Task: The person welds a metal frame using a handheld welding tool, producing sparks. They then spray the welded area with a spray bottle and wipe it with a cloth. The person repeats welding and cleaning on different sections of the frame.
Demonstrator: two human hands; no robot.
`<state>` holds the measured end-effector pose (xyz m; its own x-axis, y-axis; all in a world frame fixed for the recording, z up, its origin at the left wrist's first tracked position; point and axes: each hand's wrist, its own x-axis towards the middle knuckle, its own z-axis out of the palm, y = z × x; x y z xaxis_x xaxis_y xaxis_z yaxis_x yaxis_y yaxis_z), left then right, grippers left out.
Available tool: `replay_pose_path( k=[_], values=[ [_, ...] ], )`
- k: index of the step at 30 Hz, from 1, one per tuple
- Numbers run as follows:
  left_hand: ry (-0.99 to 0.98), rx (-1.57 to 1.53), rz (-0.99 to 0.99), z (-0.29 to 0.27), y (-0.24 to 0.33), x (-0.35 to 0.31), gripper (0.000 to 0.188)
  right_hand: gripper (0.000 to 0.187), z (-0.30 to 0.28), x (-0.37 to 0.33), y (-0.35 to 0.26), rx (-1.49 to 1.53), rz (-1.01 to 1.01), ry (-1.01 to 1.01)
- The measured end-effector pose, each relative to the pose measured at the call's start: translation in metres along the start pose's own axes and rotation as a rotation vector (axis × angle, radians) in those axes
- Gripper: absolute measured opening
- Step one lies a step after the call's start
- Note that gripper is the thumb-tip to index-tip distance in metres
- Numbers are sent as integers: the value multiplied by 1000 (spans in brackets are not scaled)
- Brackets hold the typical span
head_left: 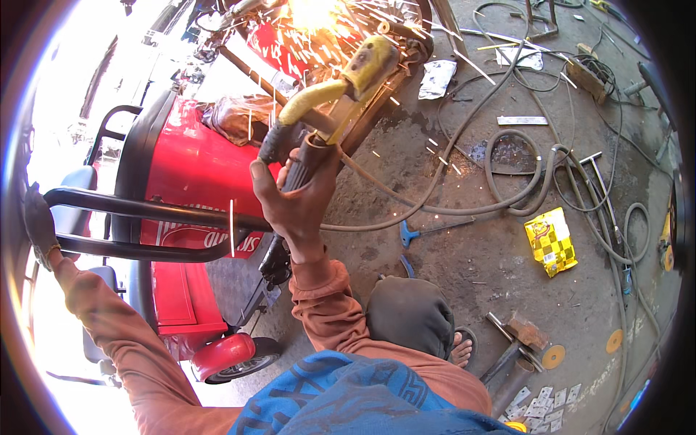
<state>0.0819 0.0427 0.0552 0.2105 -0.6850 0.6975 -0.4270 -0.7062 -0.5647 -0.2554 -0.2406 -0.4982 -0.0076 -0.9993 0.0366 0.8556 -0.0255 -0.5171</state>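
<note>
My right hand (301, 206) is wrapped round the dark grip of a welding electrode holder (371, 64) with worn yellow jaws and a yellow lever. Bright glare and flying sparks (319, 32) fill the top of the view beyond it, hiding the electrode's tip and the work there. At the far left, my left hand (38, 221) is closed on the bent end of a black tubular bar (145, 205). The bar runs across the side of a red vehicle (196, 159), whose small wheel (250, 360) shows below.
Thick cables (500, 174) loop over the stained floor on the right. A yellow packet (551, 241), a blue-handled tool (408, 233), a hammer (525, 333), abrasive discs (553, 357) and small metal plates (540, 407) lie there. My knee (409, 315) is beside my right forearm.
</note>
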Motion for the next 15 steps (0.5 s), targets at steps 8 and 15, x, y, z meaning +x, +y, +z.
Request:
replay_pose_path(
  k=[8, 15],
  values=[
    [115, -29, 13, -3, 30, -9, 47, 74, -1, 0, 1, 66, 146, -38],
    [114, 1, 9, -7, 37, -12, 44, 72, 3, 4, 1, 52, 141, -102]
  ],
)
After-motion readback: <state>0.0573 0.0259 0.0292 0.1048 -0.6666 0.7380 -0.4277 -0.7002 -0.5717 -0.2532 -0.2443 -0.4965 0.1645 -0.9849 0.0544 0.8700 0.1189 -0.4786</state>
